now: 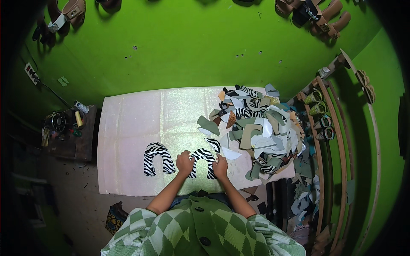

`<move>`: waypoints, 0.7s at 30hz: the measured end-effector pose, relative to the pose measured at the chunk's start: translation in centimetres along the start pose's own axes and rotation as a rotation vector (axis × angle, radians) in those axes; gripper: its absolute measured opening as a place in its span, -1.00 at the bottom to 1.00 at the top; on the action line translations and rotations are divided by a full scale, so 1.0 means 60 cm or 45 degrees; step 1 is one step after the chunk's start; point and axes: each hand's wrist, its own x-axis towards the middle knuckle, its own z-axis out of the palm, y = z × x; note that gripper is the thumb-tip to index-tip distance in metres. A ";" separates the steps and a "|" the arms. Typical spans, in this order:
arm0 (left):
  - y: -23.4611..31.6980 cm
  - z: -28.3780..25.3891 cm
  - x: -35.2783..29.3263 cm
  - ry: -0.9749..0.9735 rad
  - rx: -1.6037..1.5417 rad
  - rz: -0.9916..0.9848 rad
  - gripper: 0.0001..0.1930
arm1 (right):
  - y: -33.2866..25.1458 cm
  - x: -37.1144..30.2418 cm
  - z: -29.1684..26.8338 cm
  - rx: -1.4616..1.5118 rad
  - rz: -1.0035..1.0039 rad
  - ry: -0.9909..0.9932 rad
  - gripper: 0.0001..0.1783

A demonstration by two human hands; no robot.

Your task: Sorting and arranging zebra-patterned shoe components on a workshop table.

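Observation:
A zebra-print arch-shaped piece (202, 152) lies on the table in front of me, its two legs toward my body. My left hand (184, 164) has its fingers bent and closed on the left side of this piece. At the opposite side my right hand (220, 167) grips the right edge, thumb and fingers close together. To the left of my hands rests a second zebra-print arch, made up of a stack of pieces (155, 151). A small curved zebra-print offcut (212, 144) lies just above my right hand, beside a white half-round scrap (231, 153).
A big heap of cut scraps (267, 132) in green, tan, white and zebra print covers the table's (128, 115) right side. A sewing machine (58, 122) with thread spools stands at the left. Wooden racks (323, 158) hold shoes at the right; sandals (68, 15) hang on the green wall.

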 end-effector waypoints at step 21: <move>-0.151 -0.150 0.062 -0.132 -1.045 -0.214 -0.84 | -0.131 0.042 0.080 0.778 0.178 -0.580 -0.88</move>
